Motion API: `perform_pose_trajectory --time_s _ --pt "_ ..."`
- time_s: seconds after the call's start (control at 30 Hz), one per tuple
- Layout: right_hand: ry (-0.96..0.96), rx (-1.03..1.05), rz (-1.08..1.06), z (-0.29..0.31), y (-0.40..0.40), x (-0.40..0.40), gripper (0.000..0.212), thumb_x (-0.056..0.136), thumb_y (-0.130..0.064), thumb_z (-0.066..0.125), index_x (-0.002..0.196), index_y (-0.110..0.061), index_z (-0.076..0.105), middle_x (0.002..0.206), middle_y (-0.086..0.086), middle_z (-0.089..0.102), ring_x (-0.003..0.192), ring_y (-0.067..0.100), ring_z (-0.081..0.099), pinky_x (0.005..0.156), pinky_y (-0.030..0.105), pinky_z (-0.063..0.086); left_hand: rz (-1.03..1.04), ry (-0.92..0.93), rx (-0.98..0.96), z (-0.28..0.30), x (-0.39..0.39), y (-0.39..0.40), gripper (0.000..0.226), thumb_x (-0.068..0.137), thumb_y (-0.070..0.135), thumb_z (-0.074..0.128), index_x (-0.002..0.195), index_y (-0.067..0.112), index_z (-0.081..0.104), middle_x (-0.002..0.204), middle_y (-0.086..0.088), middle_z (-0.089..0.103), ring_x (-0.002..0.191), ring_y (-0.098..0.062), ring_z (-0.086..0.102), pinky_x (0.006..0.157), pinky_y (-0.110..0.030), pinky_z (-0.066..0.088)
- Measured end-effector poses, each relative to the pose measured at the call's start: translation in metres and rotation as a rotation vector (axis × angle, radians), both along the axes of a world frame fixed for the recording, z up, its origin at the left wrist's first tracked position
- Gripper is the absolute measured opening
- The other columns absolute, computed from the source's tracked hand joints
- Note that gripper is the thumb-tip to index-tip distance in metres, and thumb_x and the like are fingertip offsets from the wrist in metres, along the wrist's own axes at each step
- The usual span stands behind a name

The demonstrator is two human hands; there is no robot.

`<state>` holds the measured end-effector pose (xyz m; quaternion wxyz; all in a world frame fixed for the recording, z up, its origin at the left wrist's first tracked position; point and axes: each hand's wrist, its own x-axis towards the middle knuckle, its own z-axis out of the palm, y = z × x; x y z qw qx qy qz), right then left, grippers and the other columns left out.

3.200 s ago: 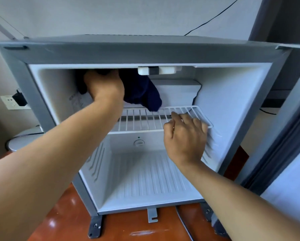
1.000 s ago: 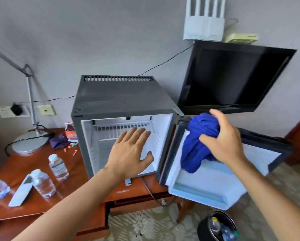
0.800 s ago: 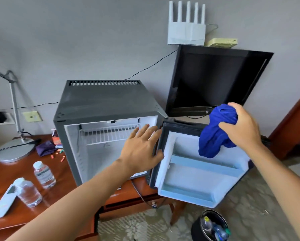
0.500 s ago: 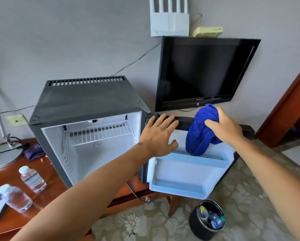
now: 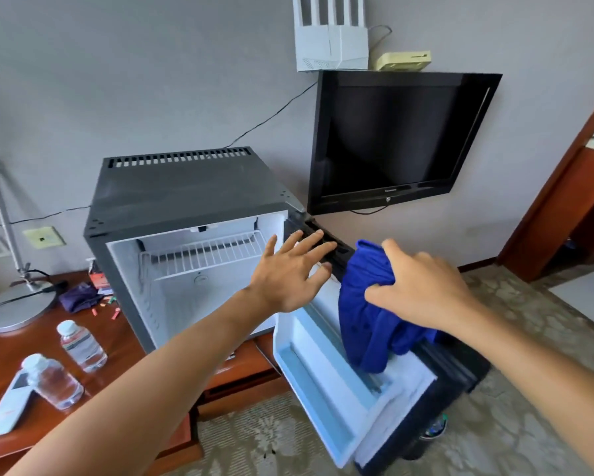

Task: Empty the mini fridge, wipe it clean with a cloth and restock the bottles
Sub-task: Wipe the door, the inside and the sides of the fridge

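Observation:
The grey mini fridge [image 5: 185, 190] stands on a wooden desk [image 5: 10, 352], its white inside bare apart from a wire shelf [image 5: 206, 252]. Its door [image 5: 326, 379] hangs open to the right, white inner side towards me. My left hand [image 5: 292, 273], fingers spread and straight, reaches to the door's top edge near the hinge. My right hand [image 5: 422, 290] grips a bunched blue cloth [image 5: 371, 321] against the upper inner face of the door. Two clear water bottles [image 5: 82, 345] [image 5: 53, 381] stand on the desk at the left.
A black TV [image 5: 392, 139] hangs on the wall behind the door, a white router [image 5: 330, 46] above it. A lamp base [image 5: 10, 304], a purple cloth [image 5: 79, 297], small coloured bits and a white flat object [image 5: 7, 407] lie on the desk. A dark bin [image 5: 426, 438] shows below the door.
The cloth has passed from my left hand inside the fridge to my right hand at the door. My view pulled back and swung right. My left hand moved from the fridge opening to the door's top edge.

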<state>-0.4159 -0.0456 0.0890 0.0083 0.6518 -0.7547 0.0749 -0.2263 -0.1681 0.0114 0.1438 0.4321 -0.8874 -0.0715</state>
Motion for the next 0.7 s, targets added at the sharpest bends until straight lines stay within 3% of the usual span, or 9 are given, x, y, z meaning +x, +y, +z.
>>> perform_pose_trajectory --time_s 0.1,0.2,0.33,0.43,0.5,0.6,0.67,0.7 --pt "-0.092 -0.014 0.031 0.003 0.015 0.056 0.036 0.077 -0.048 0.060 0.094 -0.027 0.036 0.071 -0.003 0.057 0.064 0.020 0.051 0.052 0.033 0.033 -0.021 0.063 0.153 0.013 0.042 0.013 0.056 0.106 0.058 0.016 0.158 0.045 0.032 0.169 0.020 0.021 0.159 -0.013 0.010 0.128 -0.053 -0.001" --pt "-0.188 -0.029 0.073 0.001 0.017 0.112 0.033 0.079 -0.045 0.061 0.093 -0.025 0.039 0.074 -0.004 0.057 0.063 0.016 0.050 0.051 0.031 0.033 -0.048 0.123 0.266 0.027 0.089 0.035 0.054 0.112 0.049 0.016 0.157 0.033 0.039 0.166 0.013 0.033 0.156 -0.012 0.020 0.128 -0.047 0.008" --pt "-0.420 -0.043 0.075 -0.006 0.001 0.167 0.030 0.077 -0.040 0.063 0.094 -0.024 0.044 0.076 0.001 0.061 0.067 0.024 0.059 0.060 0.037 0.051 0.023 0.165 0.324 0.039 0.156 0.062 0.052 0.110 0.054 0.020 0.147 0.033 0.052 0.153 0.008 0.053 0.141 -0.018 0.046 0.117 -0.035 0.031" --pt "-0.525 -0.041 0.097 -0.009 -0.020 0.193 0.031 0.074 -0.039 0.066 0.093 -0.023 0.047 0.083 0.002 0.064 0.074 0.024 0.061 0.065 0.037 0.052 0.066 0.168 0.343 0.041 0.194 0.068 0.053 0.107 0.061 0.028 0.149 0.035 0.047 0.153 0.010 0.052 0.142 -0.017 0.046 0.114 -0.033 0.033" --pt "-0.618 -0.054 0.093 -0.014 -0.037 0.205 0.032 0.072 -0.037 0.068 0.093 -0.021 0.051 0.086 0.001 0.066 0.075 0.020 0.061 0.065 0.034 0.049 0.105 0.110 0.276 0.038 0.210 0.070 0.065 0.103 0.068 0.029 0.156 0.032 0.035 0.160 0.009 0.042 0.147 -0.016 0.039 0.117 -0.033 0.031" --pt "-0.995 -0.071 0.055 -0.017 -0.059 0.218 0.023 0.070 -0.028 0.068 0.087 -0.016 0.059 0.080 -0.001 0.070 0.070 0.021 0.065 0.062 0.030 0.048 0.207 0.027 0.030 0.031 0.226 0.071 0.089 0.090 0.079 0.012 0.161 0.027 0.023 0.167 0.006 0.028 0.153 -0.019 0.027 0.124 -0.043 0.023" --pt "-1.405 -0.078 0.020 -0.014 -0.074 0.220 0.008 0.080 -0.014 0.065 0.076 -0.015 0.057 0.069 0.003 0.061 0.059 0.021 0.060 0.057 0.027 0.046 0.244 -0.025 -0.100 0.023 0.238 0.067 0.092 0.087 0.079 0.016 0.163 0.026 0.016 0.167 0.004 0.025 0.153 -0.023 0.024 0.124 -0.050 0.022" --pt "-1.568 -0.072 0.003 -0.012 -0.081 0.218 0.018 0.085 -0.009 0.062 0.071 -0.016 0.053 0.064 0.004 0.054 0.052 0.019 0.054 0.052 0.024 0.042 0.249 -0.043 -0.132 0.020 0.242 0.064 0.095 0.086 0.080 0.021 0.164 0.027 0.011 0.168 0.003 0.024 0.153 -0.024 0.023 0.123 -0.052 0.023"
